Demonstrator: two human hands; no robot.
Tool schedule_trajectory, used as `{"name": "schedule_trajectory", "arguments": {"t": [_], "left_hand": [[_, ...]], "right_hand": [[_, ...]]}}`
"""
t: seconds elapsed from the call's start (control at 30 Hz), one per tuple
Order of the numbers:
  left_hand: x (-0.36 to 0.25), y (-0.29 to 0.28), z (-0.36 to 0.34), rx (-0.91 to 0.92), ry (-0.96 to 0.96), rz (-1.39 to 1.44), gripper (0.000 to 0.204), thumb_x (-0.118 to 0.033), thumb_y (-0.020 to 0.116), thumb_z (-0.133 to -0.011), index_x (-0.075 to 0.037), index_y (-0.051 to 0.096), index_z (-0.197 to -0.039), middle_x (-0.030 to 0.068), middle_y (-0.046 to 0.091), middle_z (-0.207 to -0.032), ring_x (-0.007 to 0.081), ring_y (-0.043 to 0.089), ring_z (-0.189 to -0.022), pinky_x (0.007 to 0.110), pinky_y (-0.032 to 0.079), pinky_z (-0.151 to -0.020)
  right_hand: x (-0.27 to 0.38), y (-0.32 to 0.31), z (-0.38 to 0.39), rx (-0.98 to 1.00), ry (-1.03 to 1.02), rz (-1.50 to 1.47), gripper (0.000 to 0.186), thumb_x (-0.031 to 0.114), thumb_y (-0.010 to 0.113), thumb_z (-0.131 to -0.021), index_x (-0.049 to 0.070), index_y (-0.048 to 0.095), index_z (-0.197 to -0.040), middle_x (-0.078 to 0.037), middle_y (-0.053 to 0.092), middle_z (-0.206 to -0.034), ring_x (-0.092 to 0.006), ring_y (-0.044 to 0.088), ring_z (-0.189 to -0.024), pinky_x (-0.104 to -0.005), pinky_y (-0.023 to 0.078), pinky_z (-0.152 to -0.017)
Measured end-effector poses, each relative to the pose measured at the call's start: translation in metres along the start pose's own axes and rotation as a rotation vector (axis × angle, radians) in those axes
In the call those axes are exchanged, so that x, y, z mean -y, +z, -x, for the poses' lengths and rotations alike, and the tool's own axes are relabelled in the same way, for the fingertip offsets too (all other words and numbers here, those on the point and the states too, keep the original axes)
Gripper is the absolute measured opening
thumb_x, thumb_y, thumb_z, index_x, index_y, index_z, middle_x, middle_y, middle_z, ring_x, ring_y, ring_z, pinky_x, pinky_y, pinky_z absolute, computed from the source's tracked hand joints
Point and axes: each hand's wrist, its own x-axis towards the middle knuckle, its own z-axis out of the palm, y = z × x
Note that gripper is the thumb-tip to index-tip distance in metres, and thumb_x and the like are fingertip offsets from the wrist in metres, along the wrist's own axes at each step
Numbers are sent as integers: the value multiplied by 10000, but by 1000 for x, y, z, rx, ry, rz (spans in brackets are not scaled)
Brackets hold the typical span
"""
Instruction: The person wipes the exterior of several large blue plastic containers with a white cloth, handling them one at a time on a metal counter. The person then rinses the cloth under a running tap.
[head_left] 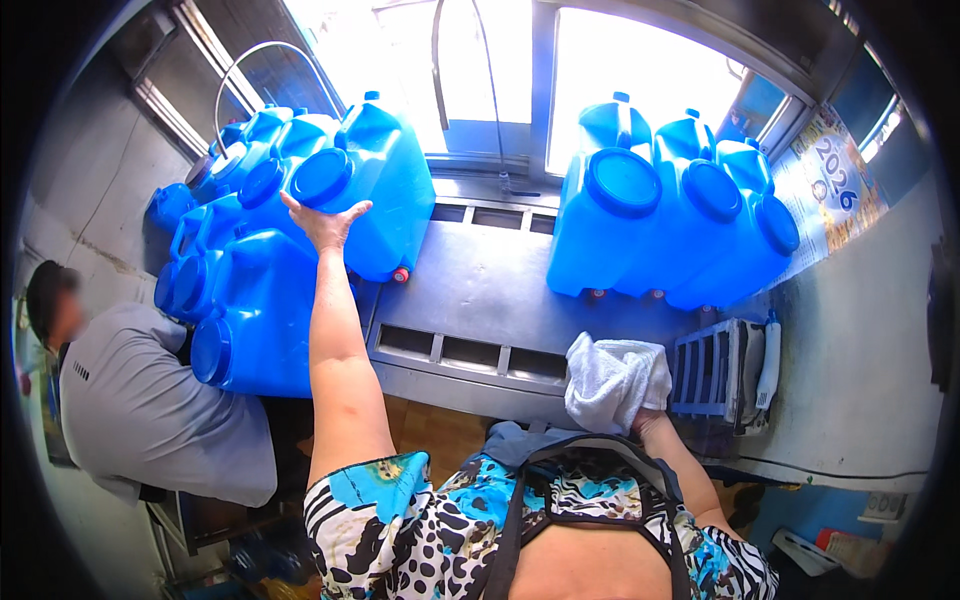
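My left arm reaches forward, and my left hand (328, 222) rests against a big blue water jug (395, 185), just below its large round cap (322, 178). Its thumb and a finger spread wide; the other fingers are partly hidden. Bunched in my right hand (648, 420) is a white towel (615, 380), low at the counter's front edge, with most of my fingers covered by the cloth. Three similar jugs (625, 235) stand in a row on the right of the metal counter (480, 280). Small red-tipped spigots show at their bases.
Several more blue jugs (265, 290) crowd the left side, under a curved pale hose (225, 80). A person in a grey shirt (165, 390) bends close by on the left. A slatted rack (705, 375) stands at the counter's right end. Slots (475, 355) cut the counter's front.
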Motion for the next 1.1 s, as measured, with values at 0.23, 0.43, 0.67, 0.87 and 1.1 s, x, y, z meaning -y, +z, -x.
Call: {"name": "schedule_trajectory", "arguments": {"t": [0.23,0.43,0.67,0.87,1.1], "left_hand": [[-46,-21,32,-17,-40,57,1598,-515,1000,-425,0,20,-1577,324,321,-1513,513,338,-1390,571,317,-1177],[-94,-58,113,-2,-7,90,1617,-481,995,-434,5,-31,-1586,344,232,-1566,516,254,-1451,565,246,-1212],[-134,-120,227,24,-12,343,1686,-545,985,-423,23,-107,-1575,320,133,-1594,460,206,-1486,529,186,-1235],[-160,-143,294,185,79,354,1573,-467,970,-530,-52,-108,-1599,254,81,-1639,394,93,-1540,521,104,-1253],[-162,-146,312,76,-26,393,1549,-575,952,-486,27,32,-1576,289,214,-1577,441,249,-1461,516,225,-1201]], "right_hand": [[34,10,13,7,139,-785,585,525,551,-994,70,558,-1360,-138,640,-1304,-315,628,-1177,-518,506,-1041],[115,44,-21,132,58,-558,448,271,739,-929,17,601,-1272,-109,678,-1154,-210,678,-1047,-353,589,-890],[209,113,-72,258,-407,41,277,123,752,-879,8,725,-1130,-63,740,-981,-112,687,-864,-275,560,-746],[204,260,-85,496,-656,1523,473,314,692,-729,143,744,-1166,-197,355,-1607,-547,270,-1464,-785,221,-1102],[206,293,-134,403,-723,1432,312,248,663,-810,125,741,-1086,-63,708,-1056,-324,660,-1058,-489,562,-836]]}}
